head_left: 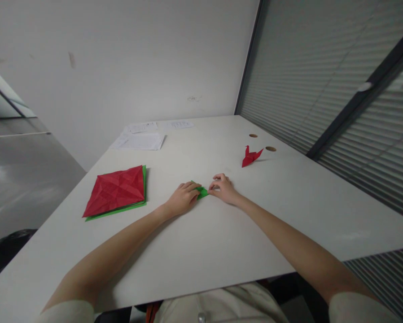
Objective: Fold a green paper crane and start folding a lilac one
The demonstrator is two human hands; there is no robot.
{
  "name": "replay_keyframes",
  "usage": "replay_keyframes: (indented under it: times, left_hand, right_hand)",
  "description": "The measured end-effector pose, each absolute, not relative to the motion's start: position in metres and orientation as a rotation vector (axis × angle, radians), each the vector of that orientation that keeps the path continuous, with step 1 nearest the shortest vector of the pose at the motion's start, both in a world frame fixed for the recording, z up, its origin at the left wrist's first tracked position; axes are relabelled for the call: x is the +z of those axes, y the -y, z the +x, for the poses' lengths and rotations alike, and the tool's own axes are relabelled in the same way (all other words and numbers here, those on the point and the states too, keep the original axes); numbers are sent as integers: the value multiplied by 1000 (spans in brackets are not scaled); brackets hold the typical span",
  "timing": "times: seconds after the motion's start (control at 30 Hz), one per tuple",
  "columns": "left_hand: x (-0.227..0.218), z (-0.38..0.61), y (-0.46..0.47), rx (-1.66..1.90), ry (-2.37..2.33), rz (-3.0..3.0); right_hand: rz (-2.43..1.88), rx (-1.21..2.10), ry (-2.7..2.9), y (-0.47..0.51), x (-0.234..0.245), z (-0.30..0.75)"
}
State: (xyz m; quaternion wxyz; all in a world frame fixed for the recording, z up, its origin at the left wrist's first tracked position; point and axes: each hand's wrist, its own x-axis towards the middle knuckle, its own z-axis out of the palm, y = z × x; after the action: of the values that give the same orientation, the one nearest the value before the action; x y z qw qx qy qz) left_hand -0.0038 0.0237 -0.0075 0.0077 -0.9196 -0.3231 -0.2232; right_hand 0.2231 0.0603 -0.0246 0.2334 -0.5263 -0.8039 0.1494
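Some green paper (pixel 203 193) in bunched left fingers (pixel 191 185), tip between pinched right fingers (pixel 215 193); black bin (pixel 6 253), perhaps

Wht tbl (pixel 188 260) agst scuffed wall (pixel 154 58), blinds (pixel 309 67) on R, grey flr (pixel 46 166) on L

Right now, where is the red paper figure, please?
In the head view, the red paper figure sits on the table right of centre, beyond the right hand, near a hole.

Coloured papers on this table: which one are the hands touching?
The small green piece, touched by the left hand and right hand. The red folded figure and the red-topped stack lie apart from both hands.
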Motion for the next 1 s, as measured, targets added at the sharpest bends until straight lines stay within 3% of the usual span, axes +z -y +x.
replay_keyframes:
  times: [0.6,1.0]
  left_hand:
    - [-4,-2,-23,-554,894,-2938]
    - [0,-14,-18,-664,932,-3067]
  right_hand:
    - [-1684,322,2071,-45,-17,205]
    - [-1726,374,2044,-54,-7,218]
